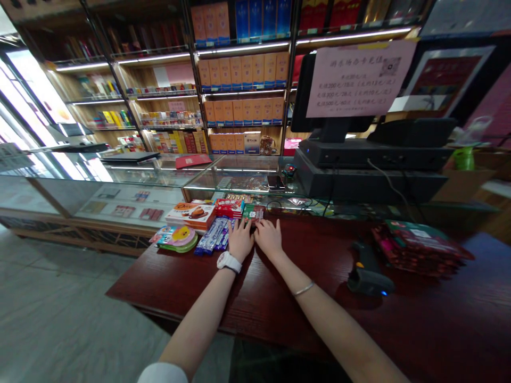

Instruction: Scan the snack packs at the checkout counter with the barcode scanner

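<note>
My left hand (240,240) lies palm down with its fingers spread, beside blue-and-white wrapped snack bars (213,235). Its inner fingertips reach a small green-and-brown packet (253,212). Close by on the right, my right hand (269,239) has its fingers stretched out and apart, with fingertips on the near edge of the same packet. Both thumbs are partly hidden. Red-and-white packs (229,208) stand behind the bars. Left of them are an orange-and-white snack box (190,215) and colourful rounded packages (176,238).
On the dark red wooden desk (295,308), a barcode scanner (369,279) and a pile of dark red and green packets (423,250) lie to the right. A till with a monitor (339,130) rises behind. Beyond stand a glass counter (235,167) and stocked shelves (243,93).
</note>
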### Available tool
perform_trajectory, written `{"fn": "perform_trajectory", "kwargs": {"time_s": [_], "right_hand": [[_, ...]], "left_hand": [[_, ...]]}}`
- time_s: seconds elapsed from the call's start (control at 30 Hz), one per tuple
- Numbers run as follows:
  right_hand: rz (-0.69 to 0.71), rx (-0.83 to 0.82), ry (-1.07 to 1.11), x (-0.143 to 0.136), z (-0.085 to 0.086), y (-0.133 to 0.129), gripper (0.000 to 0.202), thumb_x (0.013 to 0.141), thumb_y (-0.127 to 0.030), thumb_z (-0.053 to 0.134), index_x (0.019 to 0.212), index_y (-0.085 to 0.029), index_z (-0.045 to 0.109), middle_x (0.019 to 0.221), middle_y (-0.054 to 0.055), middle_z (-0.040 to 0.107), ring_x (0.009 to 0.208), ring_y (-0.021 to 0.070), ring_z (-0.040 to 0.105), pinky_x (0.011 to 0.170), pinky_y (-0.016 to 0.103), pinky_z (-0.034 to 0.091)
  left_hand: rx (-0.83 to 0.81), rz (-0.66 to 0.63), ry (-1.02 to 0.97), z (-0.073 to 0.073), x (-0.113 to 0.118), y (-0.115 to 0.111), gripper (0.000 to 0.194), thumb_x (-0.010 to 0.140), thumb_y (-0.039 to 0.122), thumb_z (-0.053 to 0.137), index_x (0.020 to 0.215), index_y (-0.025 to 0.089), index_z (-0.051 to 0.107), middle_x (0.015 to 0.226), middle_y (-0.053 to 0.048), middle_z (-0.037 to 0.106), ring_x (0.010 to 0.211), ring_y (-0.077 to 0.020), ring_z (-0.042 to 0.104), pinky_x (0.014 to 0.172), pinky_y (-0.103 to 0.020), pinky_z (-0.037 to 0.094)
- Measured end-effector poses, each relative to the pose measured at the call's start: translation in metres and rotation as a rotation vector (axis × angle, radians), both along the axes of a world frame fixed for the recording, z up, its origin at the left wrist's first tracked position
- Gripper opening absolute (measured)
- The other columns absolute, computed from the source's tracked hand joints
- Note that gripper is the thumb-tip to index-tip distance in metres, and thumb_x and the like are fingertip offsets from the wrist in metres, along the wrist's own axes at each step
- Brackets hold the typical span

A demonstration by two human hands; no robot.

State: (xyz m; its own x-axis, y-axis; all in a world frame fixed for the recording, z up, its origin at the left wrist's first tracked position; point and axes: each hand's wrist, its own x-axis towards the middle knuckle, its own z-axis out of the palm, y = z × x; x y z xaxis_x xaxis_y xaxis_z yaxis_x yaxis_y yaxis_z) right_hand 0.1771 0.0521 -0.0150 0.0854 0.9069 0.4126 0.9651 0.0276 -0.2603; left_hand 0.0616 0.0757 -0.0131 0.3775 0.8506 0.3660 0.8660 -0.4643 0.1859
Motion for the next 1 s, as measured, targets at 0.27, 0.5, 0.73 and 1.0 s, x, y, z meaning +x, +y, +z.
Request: {"fn": "perform_trajectory", "kwargs": {"time_s": [0.27, 0.5, 0.73, 1.0], "right_hand": [[0.006, -0.147, 0.027, 0.000, -0.012, 0.007, 0.054, 0.093, -0.024, 0.044, 0.147, -0.022, 0.041, 0.155, 0.009, 0.038, 0.137, 0.0358, 0.040, 0.114, 0.065, 0.019], [0.030, -0.227, 0.057, 0.007, -0.018, 0.012, 0.057, 0.097, -0.032, 0.042, 0.152, -0.032, 0.029, 0.162, 0.002, 0.022, 0.143, 0.0380, 0.031, 0.115, 0.065, 0.019], [0.021, -0.164, 0.075, 0.009, -0.009, 0.002, 0.064, 0.093, -0.028, 0.048, 0.154, -0.028, 0.026, 0.162, 0.006, 0.023, 0.148, 0.0324, 0.023, 0.117, 0.058, 0.022], [0.056, -0.161, -0.018, 0.031, 0.019, -0.035, 0.064, 0.089, -0.024, 0.049, 0.151, -0.023, 0.032, 0.160, 0.005, 0.028, 0.144, 0.0338, 0.031, 0.117, 0.059, 0.022]], "left_hand": [[-0.044, 0.024, 0.030, -0.016, 0.003, 0.010, 0.057, 0.093, 0.028, 0.045, 0.149, 0.024, 0.038, 0.157, -0.008, 0.034, 0.142, -0.0360, 0.033, 0.117, -0.061, 0.019], [-0.048, 0.037, 0.035, -0.017, 0.005, 0.013, 0.058, 0.092, 0.025, 0.042, 0.150, 0.023, 0.037, 0.159, -0.008, 0.031, 0.144, -0.0350, 0.032, 0.118, -0.060, 0.019], [0.015, 0.042, -0.008, -0.012, 0.004, 0.008, 0.064, 0.085, 0.020, 0.049, 0.148, 0.021, 0.038, 0.156, -0.013, 0.035, 0.143, -0.0328, 0.033, 0.117, -0.058, 0.021], [0.043, -0.026, 0.000, 0.001, 0.011, -0.006, 0.061, 0.085, 0.017, 0.048, 0.145, 0.019, 0.042, 0.156, -0.013, 0.035, 0.144, -0.0333, 0.031, 0.117, -0.059, 0.020]]}}
